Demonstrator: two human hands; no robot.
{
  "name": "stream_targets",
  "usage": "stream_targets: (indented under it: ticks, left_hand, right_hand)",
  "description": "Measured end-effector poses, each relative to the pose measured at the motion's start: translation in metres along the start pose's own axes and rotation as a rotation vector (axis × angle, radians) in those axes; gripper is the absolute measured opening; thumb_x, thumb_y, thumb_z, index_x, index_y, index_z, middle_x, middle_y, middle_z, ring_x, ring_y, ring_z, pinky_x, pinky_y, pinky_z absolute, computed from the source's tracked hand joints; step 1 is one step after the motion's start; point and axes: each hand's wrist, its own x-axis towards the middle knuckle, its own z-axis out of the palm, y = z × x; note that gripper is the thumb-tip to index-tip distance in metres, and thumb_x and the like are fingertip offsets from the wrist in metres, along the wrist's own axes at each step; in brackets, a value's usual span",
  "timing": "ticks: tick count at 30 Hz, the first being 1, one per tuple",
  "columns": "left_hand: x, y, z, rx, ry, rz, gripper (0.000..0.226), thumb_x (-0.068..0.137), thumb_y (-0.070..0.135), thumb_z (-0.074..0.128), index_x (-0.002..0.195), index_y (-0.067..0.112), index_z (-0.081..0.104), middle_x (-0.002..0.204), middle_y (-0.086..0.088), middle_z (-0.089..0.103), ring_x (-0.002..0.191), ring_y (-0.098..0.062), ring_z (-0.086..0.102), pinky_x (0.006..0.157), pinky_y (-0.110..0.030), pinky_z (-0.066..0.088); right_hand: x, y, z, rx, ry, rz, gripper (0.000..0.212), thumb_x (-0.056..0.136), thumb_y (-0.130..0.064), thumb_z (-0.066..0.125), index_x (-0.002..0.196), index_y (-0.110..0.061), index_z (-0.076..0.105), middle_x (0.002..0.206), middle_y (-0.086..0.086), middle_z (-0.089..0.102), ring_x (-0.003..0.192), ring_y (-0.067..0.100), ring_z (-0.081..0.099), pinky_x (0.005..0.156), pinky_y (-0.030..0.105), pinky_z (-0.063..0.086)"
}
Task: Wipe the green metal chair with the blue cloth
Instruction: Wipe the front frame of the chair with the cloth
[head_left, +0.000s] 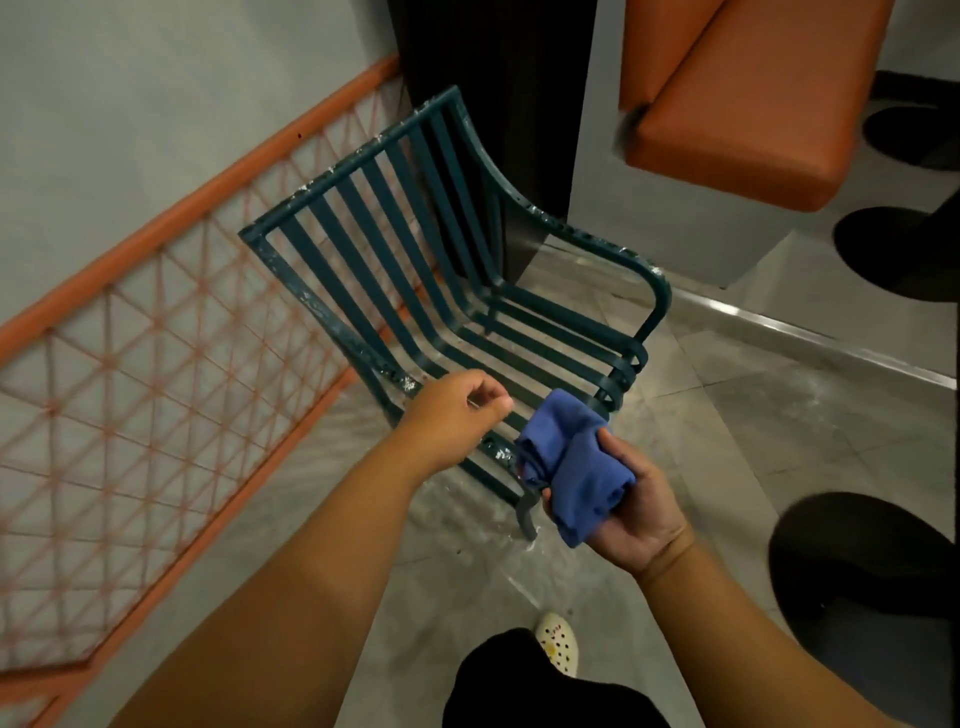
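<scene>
- Green metal chair (441, 270) stood at frame centre on the tiled floor (779, 441), slatted back toward upper left, white flecks along its rails.
- Right hand (631, 512), lower centre-right, gripped the bunched blue cloth (566, 467), fingers curled round it; cloth sat just in front of the chair's near armrest.
- Left hand (457, 410) hovered over that armrest, fingers loosely curled, holding nothing.
- Orange mesh railing (156, 332) ran across the left; orange padded seat (737, 98) upper right.

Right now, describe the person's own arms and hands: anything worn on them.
Both arms are bare up to the frame edge: no sleeves in view. The left hand and right hand wear no gloves; no rings, watch or bracelets show.
</scene>
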Motion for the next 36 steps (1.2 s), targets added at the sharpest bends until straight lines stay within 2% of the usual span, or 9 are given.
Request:
stream_targets:
  ticks: [4,8,13,16,18,22,27,33,36]
  left_hand:
    - [0.002,-0.036,0.022,-0.012,0.023,-0.112,0.018,0.091,0.035,0.058,0.107,0.027,0.058,0.1,0.01,0.059,0.09,-0.007,0.056,0.074,-0.025,0.046]
    - [0.009,-0.072,0.054,-0.011,0.032,-0.291,0.02,0.091,0.032,0.057,0.109,0.023,0.054,0.095,0.01,0.056,0.085,-0.007,0.054,0.073,-0.026,0.045]
    - [0.025,-0.105,0.09,-0.05,0.015,-0.469,0.03,0.093,0.032,0.056,0.119,0.019,0.055,0.106,0.003,0.057,0.094,-0.015,0.054,0.079,-0.029,0.046]
    - [0.041,-0.118,0.111,-0.111,0.003,-0.552,0.035,0.094,0.032,0.054,0.125,0.017,0.054,0.122,-0.002,0.057,0.099,-0.017,0.054,0.079,-0.029,0.044]
    - [0.051,-0.124,0.124,-0.156,0.005,-0.602,0.038,0.094,0.031,0.054,0.129,0.016,0.054,0.128,-0.004,0.056,0.107,-0.02,0.055,0.085,-0.032,0.046]
    - [0.067,-0.128,0.143,-0.332,-0.006,-0.68,0.038,0.095,0.024,0.053,0.131,0.012,0.051,0.123,-0.008,0.059,0.112,-0.023,0.055,0.098,-0.037,0.044]
    - [0.075,-0.128,0.152,-0.467,0.067,-0.729,0.009,0.096,0.017,0.051,0.093,0.016,0.06,0.106,-0.007,0.064,0.1,-0.02,0.057,0.094,-0.037,0.046]
    - [0.079,-0.131,0.152,-0.528,0.089,-0.74,0.015,0.095,0.012,0.052,0.083,0.018,0.059,0.104,-0.008,0.067,0.103,-0.021,0.061,0.098,-0.038,0.045]
    - [0.08,-0.133,0.152,-0.542,0.103,-0.749,0.017,0.094,0.012,0.053,0.081,0.02,0.059,0.101,-0.008,0.068,0.104,-0.022,0.062,0.099,-0.041,0.043]
  right_hand:
    - [0.011,0.007,-0.035,0.017,0.117,-0.034,0.065,0.053,-0.022,0.092,0.113,-0.007,0.07,0.118,0.023,0.064,0.098,0.035,0.067,0.077,0.045,0.057]
    - [0.022,0.027,-0.091,0.008,0.46,-0.03,0.034,0.089,-0.034,0.06,0.119,-0.017,0.06,0.119,0.022,0.062,0.11,0.034,0.058,0.084,0.045,0.05]
    - [0.055,0.053,-0.127,-0.429,0.609,-0.024,0.027,0.101,-0.041,0.039,0.124,-0.035,0.051,0.061,0.011,0.051,0.046,0.017,0.047,0.046,0.024,0.034]
    - [0.086,0.069,-0.139,-0.883,0.611,-0.25,0.046,0.101,-0.036,0.038,0.144,-0.045,0.026,0.126,0.015,0.055,0.096,0.021,0.06,0.075,0.032,0.051]
    - [0.103,0.078,-0.141,-1.128,0.608,-0.339,0.054,0.101,-0.034,0.038,0.149,-0.043,0.016,0.154,-0.002,0.021,0.133,0.01,0.028,0.105,0.03,0.032]
    - [0.12,0.103,-0.164,-1.392,0.427,-0.353,0.051,0.1,-0.041,0.031,0.144,-0.052,0.008,0.158,-0.016,-0.006,0.144,0.005,-0.002,0.118,0.036,0.014]
    - [0.14,0.099,-0.171,-1.217,0.523,-0.278,0.049,0.1,-0.043,0.028,0.146,-0.045,0.01,0.16,-0.004,0.003,0.146,0.014,0.007,0.113,0.029,0.016]
    - [0.134,0.116,-0.168,-1.301,0.474,-0.401,0.054,0.097,-0.047,0.025,0.146,-0.047,0.001,0.156,-0.021,-0.012,0.142,-0.005,-0.007,0.112,0.019,0.008]
    - [0.145,0.111,-0.188,-1.111,0.555,-0.291,0.054,0.097,-0.052,0.027,0.149,-0.043,0.011,0.157,-0.008,0.009,0.144,0.006,0.009,0.112,0.018,0.017]
